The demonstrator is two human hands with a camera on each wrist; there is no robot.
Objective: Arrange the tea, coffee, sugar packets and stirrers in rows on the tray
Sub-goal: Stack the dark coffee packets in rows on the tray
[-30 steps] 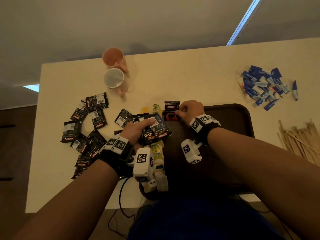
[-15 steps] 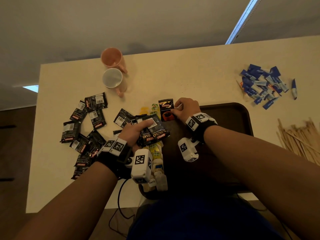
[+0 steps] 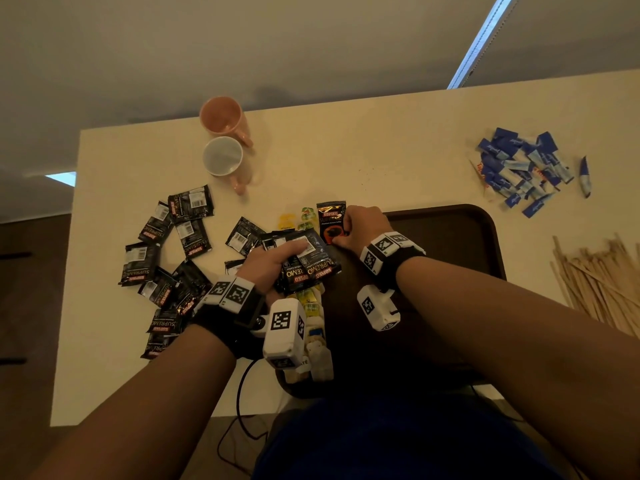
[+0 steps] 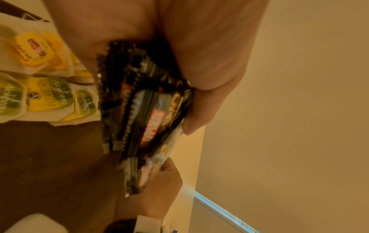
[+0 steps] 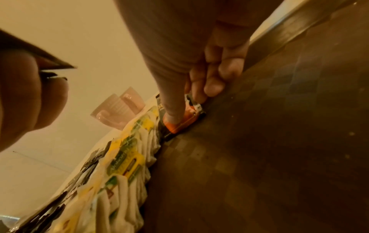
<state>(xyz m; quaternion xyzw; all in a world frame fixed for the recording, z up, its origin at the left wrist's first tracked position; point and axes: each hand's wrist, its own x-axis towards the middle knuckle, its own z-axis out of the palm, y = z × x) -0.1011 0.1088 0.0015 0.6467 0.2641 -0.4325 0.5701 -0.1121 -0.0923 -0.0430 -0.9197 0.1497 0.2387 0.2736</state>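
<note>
My right hand (image 3: 360, 228) pinches single coffee packet (image 3: 331, 221) at tray (image 3: 485, 233) far-left corner, frame centre, long axis up-frame. My left hand (image 3: 273, 261) grips coffee stack (image 3: 308, 265) just below-left, beside tea row (image 5: 127, 159).

One head view from above, two close wrist views from below

The head camera looks steeply down over both forearms at the worktop (image 3: 346, 150) and tray (image 3: 450, 237); the left wrist camera sits close under the left hand (image 4: 179, 47), facing along the palm; the right wrist camera lies low by the tray floor, looking along the right hand (image 5: 199, 63); all three share the tea row (image 5: 129, 157) at the tray's left edge.
</note>
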